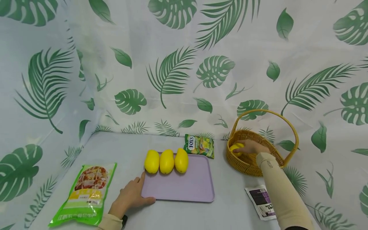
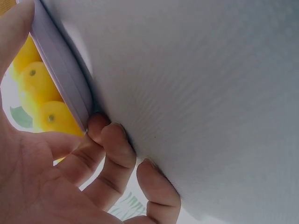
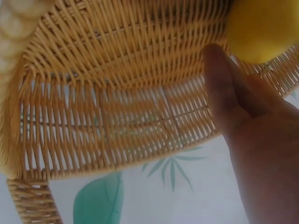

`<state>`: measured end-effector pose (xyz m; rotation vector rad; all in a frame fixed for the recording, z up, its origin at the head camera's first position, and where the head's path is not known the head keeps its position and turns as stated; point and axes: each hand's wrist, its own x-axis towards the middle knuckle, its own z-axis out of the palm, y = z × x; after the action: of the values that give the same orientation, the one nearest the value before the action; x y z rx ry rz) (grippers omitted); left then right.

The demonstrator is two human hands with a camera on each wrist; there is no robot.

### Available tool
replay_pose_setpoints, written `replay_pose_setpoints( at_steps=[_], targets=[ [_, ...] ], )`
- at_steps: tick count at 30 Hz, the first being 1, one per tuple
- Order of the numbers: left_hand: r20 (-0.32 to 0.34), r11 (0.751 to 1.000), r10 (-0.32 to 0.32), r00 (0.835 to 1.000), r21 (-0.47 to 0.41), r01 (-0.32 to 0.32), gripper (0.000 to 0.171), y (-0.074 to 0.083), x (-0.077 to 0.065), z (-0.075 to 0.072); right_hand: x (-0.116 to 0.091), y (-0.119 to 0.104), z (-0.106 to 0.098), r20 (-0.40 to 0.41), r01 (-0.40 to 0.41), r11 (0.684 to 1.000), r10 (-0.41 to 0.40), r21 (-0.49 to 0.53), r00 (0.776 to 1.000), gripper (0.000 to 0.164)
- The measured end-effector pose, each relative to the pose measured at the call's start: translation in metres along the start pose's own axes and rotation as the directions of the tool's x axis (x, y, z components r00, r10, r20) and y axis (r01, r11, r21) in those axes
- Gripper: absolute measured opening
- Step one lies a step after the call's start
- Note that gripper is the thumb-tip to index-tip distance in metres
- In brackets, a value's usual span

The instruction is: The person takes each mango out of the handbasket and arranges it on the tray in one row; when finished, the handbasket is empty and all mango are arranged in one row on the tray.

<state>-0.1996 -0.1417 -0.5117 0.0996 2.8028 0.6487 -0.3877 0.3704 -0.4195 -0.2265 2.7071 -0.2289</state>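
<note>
Three yellow mangoes (image 1: 167, 161) lie side by side along the back left of a lilac tray (image 1: 184, 188). At the tray's near left corner, my left hand (image 1: 130, 195) holds the rim, thumb on the front edge and bent fingers by the left side. In the left wrist view, the fingertips (image 2: 117, 140) rest against the white surface beside the tray wall (image 2: 63, 65). Inside a wicker basket (image 1: 244, 168) on the right, my right hand (image 1: 251, 147) grips another yellow mango (image 1: 236, 149). The right wrist view shows that mango (image 3: 264, 30) only partly, with most fingers hidden.
A green FOX'S candy bag (image 1: 199, 145) touches the tray's back edge. On the left lies a large green food bag (image 1: 86, 191). A black-and-white pouch (image 1: 260, 201) sits under the right forearm. The basket's tall handle (image 1: 265, 111) arches above the right hand.
</note>
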Motion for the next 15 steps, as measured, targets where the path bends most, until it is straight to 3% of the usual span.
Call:
replay_pose_setpoints(
  at_steps=[9, 15],
  targets=[
    [0.008, 1.0, -0.01, 1.0, 0.011, 0.01, 0.122, -0.0019, 0.003, 0.002, 0.0049, 0.0043, 0.006, 0.049, 0.003, 0.999, -0.005, 0.038, 0.999, 0.084],
    [0.009, 1.0, -0.011, 1.0, 0.004, 0.011, 0.122, -0.0015, 0.0024, 0.0006, 0.0093, 0.0057, 0.0083, 0.027, 0.02, 1.0, -0.021, 0.015, 0.999, 0.079]
  ],
)
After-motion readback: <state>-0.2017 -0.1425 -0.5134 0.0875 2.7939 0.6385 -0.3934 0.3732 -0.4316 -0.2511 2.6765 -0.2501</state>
